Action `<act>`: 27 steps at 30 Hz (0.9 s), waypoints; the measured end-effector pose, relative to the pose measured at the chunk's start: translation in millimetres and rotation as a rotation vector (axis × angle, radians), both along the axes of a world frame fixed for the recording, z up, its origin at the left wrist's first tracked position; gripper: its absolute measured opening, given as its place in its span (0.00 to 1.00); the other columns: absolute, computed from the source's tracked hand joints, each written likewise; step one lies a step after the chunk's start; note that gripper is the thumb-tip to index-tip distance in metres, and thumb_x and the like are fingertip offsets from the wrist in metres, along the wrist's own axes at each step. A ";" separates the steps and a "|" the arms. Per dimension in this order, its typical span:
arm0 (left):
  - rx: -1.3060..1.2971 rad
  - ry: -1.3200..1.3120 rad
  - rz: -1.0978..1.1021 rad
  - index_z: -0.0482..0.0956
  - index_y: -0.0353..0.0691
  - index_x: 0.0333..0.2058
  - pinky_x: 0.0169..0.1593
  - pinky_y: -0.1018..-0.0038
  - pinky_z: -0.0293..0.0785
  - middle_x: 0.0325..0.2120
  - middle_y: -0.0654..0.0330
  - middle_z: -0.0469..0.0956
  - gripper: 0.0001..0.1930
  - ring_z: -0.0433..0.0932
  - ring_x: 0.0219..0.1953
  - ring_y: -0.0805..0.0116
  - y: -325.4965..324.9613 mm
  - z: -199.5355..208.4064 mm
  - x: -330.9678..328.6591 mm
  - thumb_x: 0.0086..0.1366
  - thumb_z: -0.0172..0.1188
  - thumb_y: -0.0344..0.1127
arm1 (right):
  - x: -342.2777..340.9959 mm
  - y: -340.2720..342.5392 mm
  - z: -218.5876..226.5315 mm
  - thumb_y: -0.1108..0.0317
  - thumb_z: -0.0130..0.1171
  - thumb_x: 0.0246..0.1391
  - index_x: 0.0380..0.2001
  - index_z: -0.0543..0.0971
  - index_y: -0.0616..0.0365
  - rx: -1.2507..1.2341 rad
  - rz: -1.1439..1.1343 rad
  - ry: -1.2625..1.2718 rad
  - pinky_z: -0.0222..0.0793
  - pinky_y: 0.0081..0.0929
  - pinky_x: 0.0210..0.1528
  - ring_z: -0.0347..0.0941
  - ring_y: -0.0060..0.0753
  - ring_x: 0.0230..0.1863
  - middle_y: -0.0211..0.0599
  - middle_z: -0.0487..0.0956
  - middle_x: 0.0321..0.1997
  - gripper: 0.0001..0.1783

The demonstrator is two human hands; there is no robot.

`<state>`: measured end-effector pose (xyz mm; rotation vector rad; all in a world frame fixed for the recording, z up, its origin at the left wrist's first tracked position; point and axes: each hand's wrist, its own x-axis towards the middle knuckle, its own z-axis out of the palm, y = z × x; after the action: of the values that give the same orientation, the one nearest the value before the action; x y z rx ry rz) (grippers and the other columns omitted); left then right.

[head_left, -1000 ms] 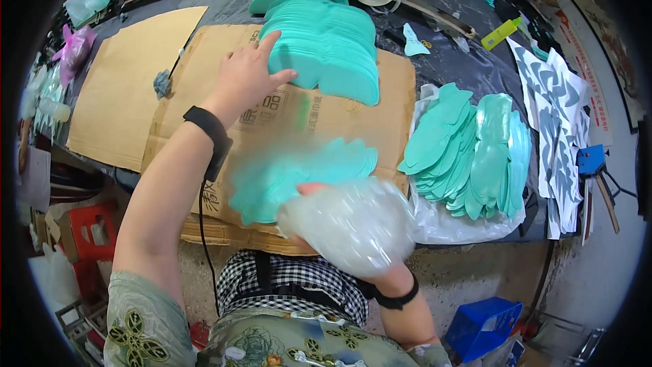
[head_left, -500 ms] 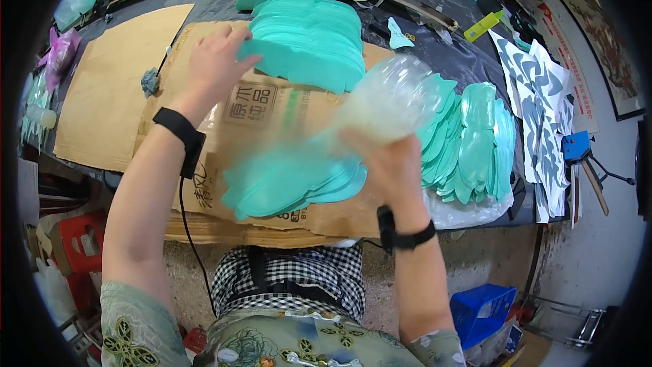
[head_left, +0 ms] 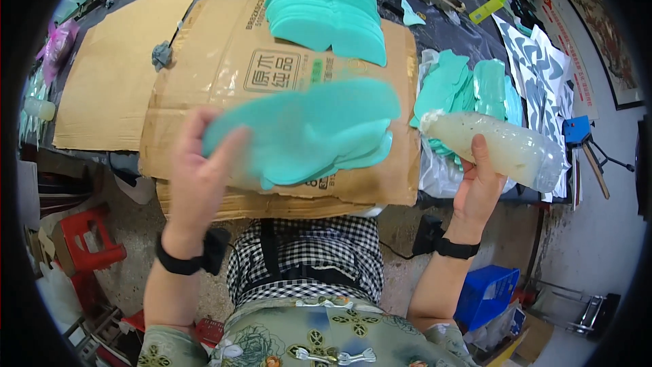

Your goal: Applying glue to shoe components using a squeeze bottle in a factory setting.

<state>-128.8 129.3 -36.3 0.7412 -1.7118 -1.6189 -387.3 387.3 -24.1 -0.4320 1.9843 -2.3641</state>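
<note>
My left hand (head_left: pixel 207 170) grips a teal insole-shaped piece (head_left: pixel 305 112) by its left end, thumb on top, over the cardboard. Partly beneath that piece lies a fanned stack of the same teal pieces (head_left: pixel 346 162) at the cardboard's near edge. Off to the right, my right hand (head_left: pixel 479 187) is wrapped around a clear plastic bottle (head_left: pixel 499 146) of cloudy whitish contents, tilted on its side with its neck toward the left. Beyond my left hand, rows of overlapping teal pieces (head_left: pixel 326 10) rest at the far end of the cardboard.
Flattened brown cardboard (head_left: pixel 197 61) covers the middle of the dark table. Right of it are more teal piles (head_left: pixel 445 85) on a white plastic bag and patterned white sheets (head_left: pixel 536 81). A yellow bottle (head_left: pixel 487 9) lies far right; a red stool (head_left: pixel 92 238) stands at lower left.
My left hand has come back toward me from the far rows, bringing a teal piece over the near stack. My right hand has carried the bottle rightward, away from the near stack.
</note>
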 end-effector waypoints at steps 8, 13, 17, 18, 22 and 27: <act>-0.591 -0.312 0.077 0.77 0.38 0.44 0.48 0.66 0.71 0.38 0.56 0.80 0.12 0.77 0.39 0.59 39.2 -66.2 -13.8 0.68 0.68 0.36 | 43.3 -45.3 -9.9 0.71 0.75 0.56 0.57 0.79 0.65 0.150 0.196 0.180 0.78 0.32 0.55 0.82 0.33 0.53 0.39 0.84 0.53 0.27; -0.801 -0.453 0.083 0.80 0.40 0.45 0.53 0.59 0.66 0.44 0.57 0.80 0.13 0.75 0.45 0.53 39.6 -68.9 -14.4 0.64 0.69 0.36 | 68.5 -86.0 -22.4 0.71 0.77 0.52 0.48 0.84 0.65 0.403 0.343 0.340 0.78 0.31 0.50 0.85 0.33 0.45 0.38 0.88 0.46 0.21; -0.910 -0.560 0.038 0.82 0.42 0.45 0.53 0.60 0.65 0.45 0.57 0.79 0.13 0.74 0.47 0.54 39.9 -66.8 -8.9 0.63 0.70 0.35 | 86.8 -96.0 -26.0 0.73 0.75 0.52 0.43 0.85 0.65 0.510 0.360 0.680 0.79 0.34 0.48 0.86 0.38 0.45 0.41 0.88 0.45 0.15; -0.914 -0.571 0.031 0.82 0.43 0.44 0.54 0.60 0.65 0.45 0.57 0.79 0.12 0.74 0.48 0.54 39.3 -65.2 -5.3 0.63 0.70 0.35 | 83.6 -94.5 -24.5 0.73 0.75 0.52 0.43 0.86 0.65 0.575 0.395 0.848 0.80 0.34 0.48 0.86 0.39 0.45 0.41 0.88 0.45 0.15; -0.927 -0.538 0.063 0.85 0.44 0.44 0.56 0.60 0.66 0.46 0.57 0.78 0.11 0.73 0.52 0.55 34.8 -58.6 23.6 0.63 0.70 0.34 | 47.4 -86.1 -19.9 0.73 0.73 0.54 0.48 0.85 0.62 0.512 0.339 0.714 0.80 0.37 0.48 0.85 0.43 0.46 0.41 0.87 0.47 0.17; -0.767 -0.543 0.186 0.85 0.47 0.45 0.57 0.60 0.66 0.47 0.56 0.78 0.13 0.73 0.52 0.53 14.2 -60.9 59.9 0.61 0.69 0.34 | 61.8 -82.6 -24.0 0.70 0.74 0.54 0.51 0.84 0.58 0.427 0.302 0.309 0.79 0.40 0.52 0.84 0.45 0.48 0.41 0.86 0.48 0.20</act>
<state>-68.9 143.5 -97.1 0.9384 -2.3300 -0.5472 -325.5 304.7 -48.2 -1.0299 2.2687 -1.7190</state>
